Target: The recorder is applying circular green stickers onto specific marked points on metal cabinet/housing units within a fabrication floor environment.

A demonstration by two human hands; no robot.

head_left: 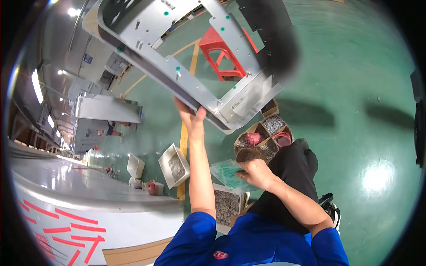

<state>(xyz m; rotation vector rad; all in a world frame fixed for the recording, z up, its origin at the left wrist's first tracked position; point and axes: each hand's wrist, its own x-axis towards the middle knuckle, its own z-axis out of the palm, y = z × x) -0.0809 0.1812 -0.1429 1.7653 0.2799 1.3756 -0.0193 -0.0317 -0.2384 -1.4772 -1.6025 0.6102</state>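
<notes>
A large grey sheet-metal frame (195,82) with a wide cut-out tilts across the upper middle of the head view. Several small green dots and studs show on its face. My left hand (191,117) grips its lower edge, thumb on the near side and fingers partly hidden behind. Lower down, my right hand (258,174) is closed at the right edge of a clear sheet of green round stickers (230,174). Its fingertips pinch there; whether a single sticker is between them is too small to see. The sheet lies above a white box of small metal parts (226,206).
Divided cardboard bins (273,125) of small hardware stand by my knee. Another white bin (174,166) sits left of my forearm. Beyond the frame is a red plastic stool (222,53). A white worktop with red strips (133,221) borders the lower left. Someone (115,130) is farther off.
</notes>
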